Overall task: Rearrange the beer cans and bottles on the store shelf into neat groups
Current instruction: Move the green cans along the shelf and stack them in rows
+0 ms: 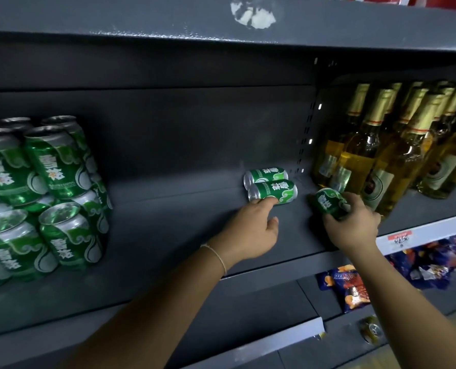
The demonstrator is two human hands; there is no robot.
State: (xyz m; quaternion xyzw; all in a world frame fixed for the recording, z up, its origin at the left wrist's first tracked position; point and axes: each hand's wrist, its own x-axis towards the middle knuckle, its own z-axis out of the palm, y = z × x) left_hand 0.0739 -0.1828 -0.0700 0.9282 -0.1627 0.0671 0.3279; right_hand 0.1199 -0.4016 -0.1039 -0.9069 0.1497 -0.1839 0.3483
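Left hand (250,230) touches lying can (273,192); right hand (353,225) grips another can (328,202).

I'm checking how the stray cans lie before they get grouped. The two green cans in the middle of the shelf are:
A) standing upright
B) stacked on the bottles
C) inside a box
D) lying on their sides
D: the two green cans lie on their sides next to each other on the shelf, and the left hand touches the nearer one.
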